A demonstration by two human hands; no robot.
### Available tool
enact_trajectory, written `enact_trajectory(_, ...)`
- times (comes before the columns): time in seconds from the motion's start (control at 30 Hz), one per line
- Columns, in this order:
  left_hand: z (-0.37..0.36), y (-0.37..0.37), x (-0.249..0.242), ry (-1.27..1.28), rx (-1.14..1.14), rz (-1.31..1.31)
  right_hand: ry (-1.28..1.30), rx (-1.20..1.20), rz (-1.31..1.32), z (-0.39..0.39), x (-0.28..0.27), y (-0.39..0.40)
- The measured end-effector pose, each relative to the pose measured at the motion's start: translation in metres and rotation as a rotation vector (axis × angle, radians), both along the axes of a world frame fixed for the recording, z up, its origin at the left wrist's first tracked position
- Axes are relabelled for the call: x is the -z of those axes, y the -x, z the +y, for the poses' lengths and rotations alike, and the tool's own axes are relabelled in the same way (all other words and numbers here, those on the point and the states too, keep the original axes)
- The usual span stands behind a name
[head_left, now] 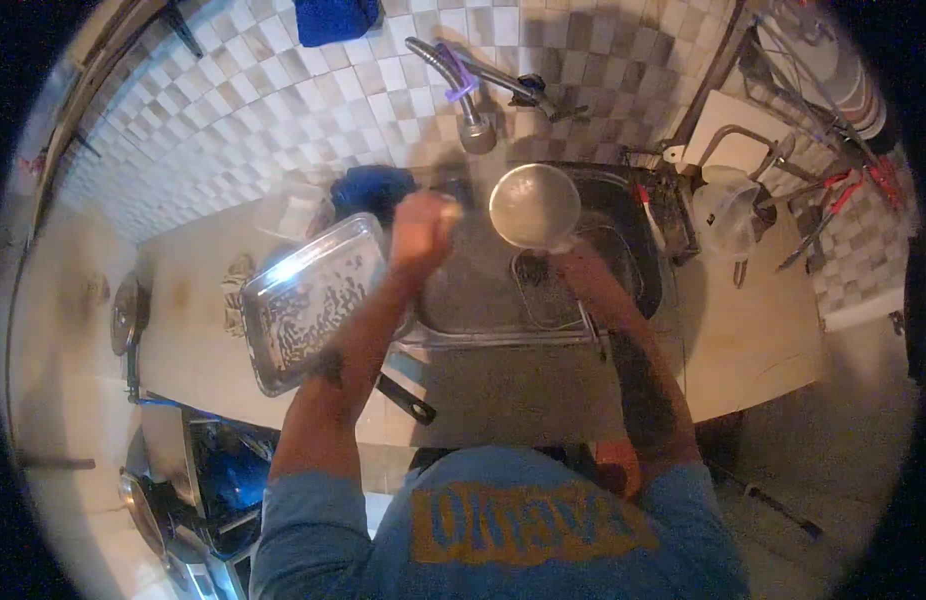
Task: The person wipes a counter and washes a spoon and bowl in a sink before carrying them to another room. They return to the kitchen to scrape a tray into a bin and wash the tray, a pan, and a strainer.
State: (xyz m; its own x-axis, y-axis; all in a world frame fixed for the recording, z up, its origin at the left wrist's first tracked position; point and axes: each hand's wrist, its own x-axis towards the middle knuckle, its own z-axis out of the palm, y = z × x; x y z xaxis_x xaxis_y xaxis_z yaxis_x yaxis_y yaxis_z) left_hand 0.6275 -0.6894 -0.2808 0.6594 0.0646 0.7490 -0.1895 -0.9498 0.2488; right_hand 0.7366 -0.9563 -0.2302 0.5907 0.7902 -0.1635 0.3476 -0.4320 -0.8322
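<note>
The right hand (575, 262) grips a steel bowl (534, 205) under the tap (473, 125); at 9 o'clock, the left hand (421, 232) is a closed fist, contents unclear.

Both bare forearms reach forward; the left hand (421, 230) is fisted (grip closed), the right hand (573, 262) sits lower, fingers hidden.

— Any writing to read here?

— Only on the person's blue shirt (503, 520): big orange block letters across the chest, seen upside down from above.

— Can you make out the word?

— No, the letters are too blurred to tell. Nothing else carries a label, brand or number I can read.
</note>
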Motion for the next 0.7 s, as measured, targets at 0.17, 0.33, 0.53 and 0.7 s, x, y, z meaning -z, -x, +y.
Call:
enact_trajectory(0.17, -0.058, 0.010, -0.023, 0.365, -0.040, -0.233, -0.179, -0.142, -0.925, -0.004, 0.066, -0.032)
enact_trajectory(0.33, -0.075, -0.006, -0.020, 0.057, -0.147, -0.101, 0.061, -0.194, -0.375, 0.021, 0.049, -0.012)
enact_trajectory(0.53, -0.081, -0.028, -0.026, 0.154, 0.010, -0.066, -0.311, -0.257, -0.433, 0.036, 0.068, 0.001)
enact_trajectory(0.7, -0.045, -0.026, -0.015, 0.063, -0.007, 0.019, -0.275, -0.097, -0.285, 0.026, 0.039, 0.016)
